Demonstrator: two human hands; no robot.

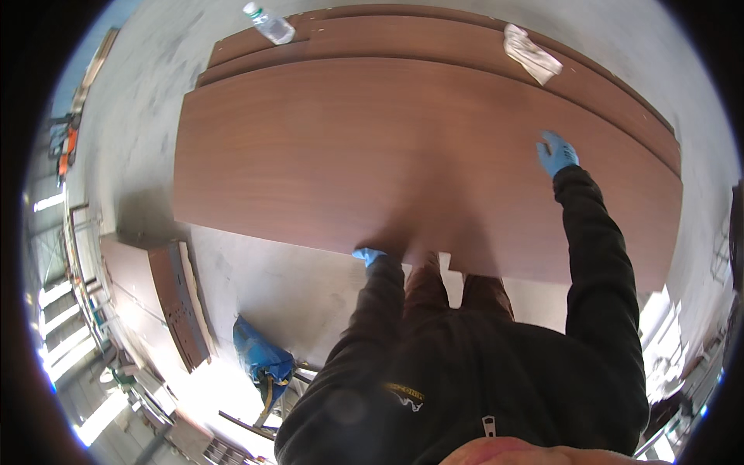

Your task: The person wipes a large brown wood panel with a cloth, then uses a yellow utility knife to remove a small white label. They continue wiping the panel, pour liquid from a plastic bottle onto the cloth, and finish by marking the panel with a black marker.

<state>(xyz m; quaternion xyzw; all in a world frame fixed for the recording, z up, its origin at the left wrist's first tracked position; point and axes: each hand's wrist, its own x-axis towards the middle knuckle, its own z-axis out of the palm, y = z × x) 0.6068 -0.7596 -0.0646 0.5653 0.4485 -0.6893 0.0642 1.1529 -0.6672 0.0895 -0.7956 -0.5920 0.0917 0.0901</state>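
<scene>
A large reddish-brown panel point(325, 147) lies flat in front of me, on top of similar panels whose far edges show behind it. My right hand point(558, 153), in a light blue glove, is on the panel's right part, its thumb apart from the fingers and nothing seen in it. At the near edge, left of my legs, my left hand point(369, 255) touches the panel in a matching glove. Its fingers are mostly hidden, so their grip does not show. A crumpled white cloth point(532, 54) lies on the far panels, beyond my right hand.
A clear plastic bottle point(270, 25) lies at the stack's far left corner. Left of me, another stack of brown panels point(155, 294) stands on the grey floor point(271, 271). A blue bag point(262, 349) is on a frame behind my left arm.
</scene>
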